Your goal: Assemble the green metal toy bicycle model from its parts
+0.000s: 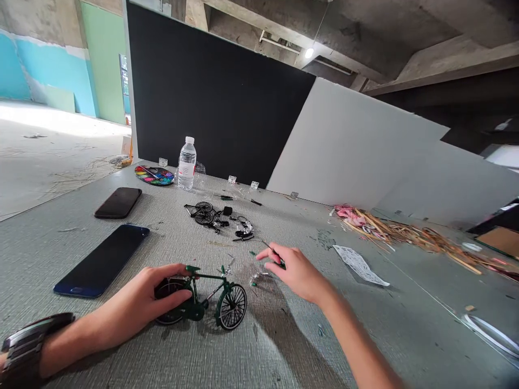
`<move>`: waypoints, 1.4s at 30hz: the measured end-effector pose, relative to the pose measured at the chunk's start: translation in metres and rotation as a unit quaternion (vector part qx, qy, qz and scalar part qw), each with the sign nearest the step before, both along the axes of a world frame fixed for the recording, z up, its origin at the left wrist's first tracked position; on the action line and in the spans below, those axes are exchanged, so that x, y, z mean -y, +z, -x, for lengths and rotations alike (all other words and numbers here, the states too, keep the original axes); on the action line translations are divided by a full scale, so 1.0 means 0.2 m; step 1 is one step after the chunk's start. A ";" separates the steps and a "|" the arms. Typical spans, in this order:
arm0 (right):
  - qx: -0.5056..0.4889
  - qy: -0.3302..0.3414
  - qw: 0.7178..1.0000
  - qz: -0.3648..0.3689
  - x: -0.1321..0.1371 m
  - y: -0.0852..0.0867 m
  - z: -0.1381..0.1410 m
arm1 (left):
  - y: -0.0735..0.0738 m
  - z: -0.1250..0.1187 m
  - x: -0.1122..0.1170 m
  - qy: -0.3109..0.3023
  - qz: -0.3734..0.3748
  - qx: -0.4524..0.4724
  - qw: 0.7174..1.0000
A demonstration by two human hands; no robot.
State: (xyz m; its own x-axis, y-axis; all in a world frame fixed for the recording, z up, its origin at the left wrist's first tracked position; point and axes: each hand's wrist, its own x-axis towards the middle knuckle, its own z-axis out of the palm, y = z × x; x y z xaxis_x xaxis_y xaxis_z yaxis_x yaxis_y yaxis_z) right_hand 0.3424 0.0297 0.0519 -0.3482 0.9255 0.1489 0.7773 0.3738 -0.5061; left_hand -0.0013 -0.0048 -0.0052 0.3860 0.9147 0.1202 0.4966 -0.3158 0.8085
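Note:
A small green model bicycle stands upright on the grey table. My left hand is closed round its rear wheel and saddle end. My right hand hovers just right of the bicycle's handlebar, fingers pinched on a thin green-handled tool. A small shiny metal part lies on the table under that hand. Farther back lies a heap of black bicycle parts, among them a wheel.
Two dark phones lie at the left. A water bottle and a round paint palette stand at the back. A printed sheet and a pile of sticks lie at the right.

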 end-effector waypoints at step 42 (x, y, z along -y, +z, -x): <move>-0.241 0.123 0.961 -0.056 0.34 -0.10 0.53 | 0.01 -0.04 0.09 -0.107 -0.295 -0.023 0.949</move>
